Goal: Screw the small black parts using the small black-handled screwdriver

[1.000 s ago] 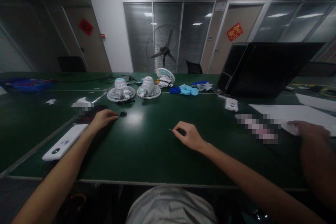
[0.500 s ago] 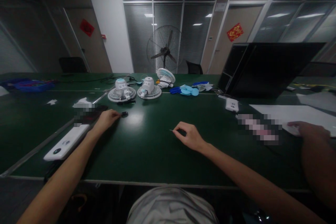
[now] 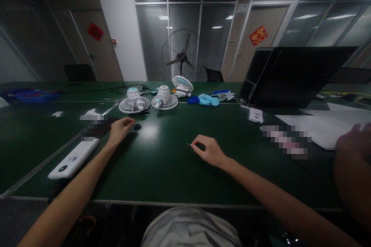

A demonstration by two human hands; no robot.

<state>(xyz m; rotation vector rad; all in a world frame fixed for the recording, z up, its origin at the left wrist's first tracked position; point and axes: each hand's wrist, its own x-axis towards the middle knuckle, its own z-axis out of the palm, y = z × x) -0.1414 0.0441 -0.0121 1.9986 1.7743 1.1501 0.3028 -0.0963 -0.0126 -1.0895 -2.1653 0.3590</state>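
My right hand (image 3: 209, 150) is over the middle of the green table, thumb and forefinger pinched on a thin, pale, needle-like piece (image 3: 188, 144) whose tip points left. To the left, my left hand (image 3: 121, 129) has its fingertips pressed together just above and beside a small black object (image 3: 137, 127) lying on the table. Whatever is between those fingertips, if anything, is too small to see. Behind that hand lies a dark strip-like item (image 3: 141, 113) on the table, in front of a white fan head (image 3: 134, 102).
Two more fan heads, one face down (image 3: 164, 99) and one tilted (image 3: 182, 86), stand farther back beside blue gloves (image 3: 207, 100). A white power bank (image 3: 74, 158) lies by my left forearm. A black computer case (image 3: 295, 77) and another person's hand (image 3: 353, 141) on paper are at right.
My left hand has lifted slightly and shifted right, its fingertips rising off the small black object. My right hand stays still. The other person's hand has moved right across the paper.
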